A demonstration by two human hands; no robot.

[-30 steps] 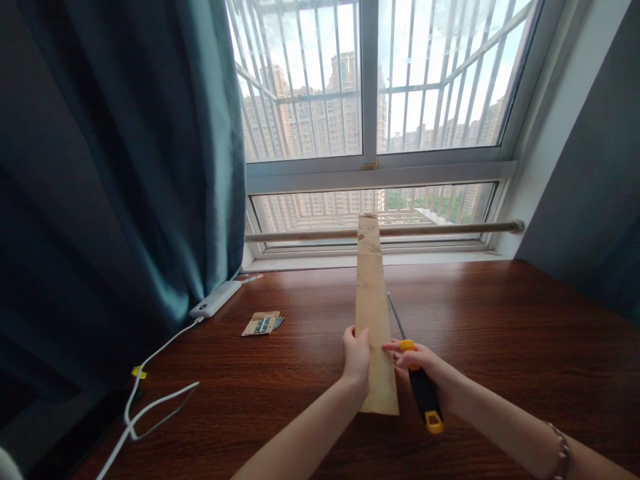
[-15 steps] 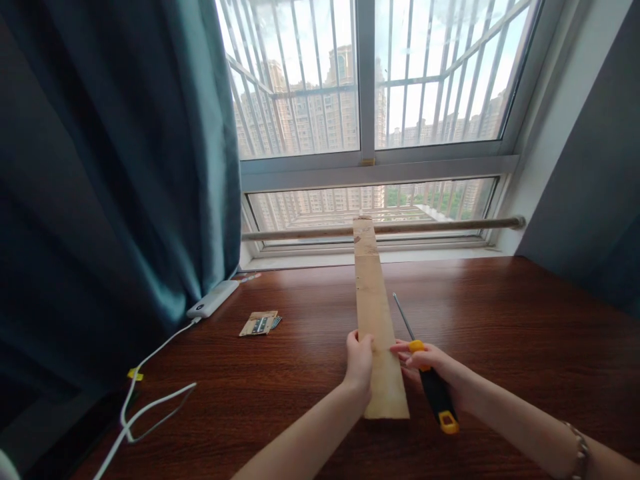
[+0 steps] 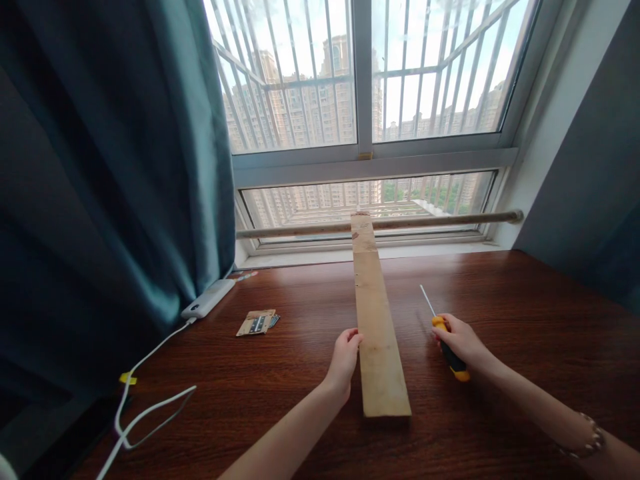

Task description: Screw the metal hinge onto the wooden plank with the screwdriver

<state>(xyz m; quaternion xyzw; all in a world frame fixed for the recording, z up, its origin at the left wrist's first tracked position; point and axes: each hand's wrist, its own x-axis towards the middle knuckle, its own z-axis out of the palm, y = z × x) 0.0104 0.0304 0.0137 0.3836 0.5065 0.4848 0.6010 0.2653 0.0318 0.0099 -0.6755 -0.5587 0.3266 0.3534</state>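
Observation:
A long, narrow wooden board point(image 3: 379, 320) runs away from me over the table, and its far end covers part of the rail at the window. My left hand point(image 3: 345, 363) is closed at the board's left edge, thumb and fingertips against it; the fingers underneath are partly hidden. Off to the right of the board, my right hand point(image 3: 463, 343) wraps round the black and yellow handle of a screwdriver point(image 3: 453, 360). The screwdriver's thin metal shaft points forward and slightly left, apart from the board.
On the brown table point(image 3: 300, 300) lies a small packet point(image 3: 257, 323) with dark strips, left of the board. A white power bank point(image 3: 209, 299) with a white cable point(image 3: 150, 357) sits by the blue curtain point(image 3: 200, 167). A horizontal rail point(image 3: 445, 219) crosses before the window.
My right hand has drawn away from the board to the right with the screwdriver. The left hand has slid slightly left, now at the board's edge rather than over it.

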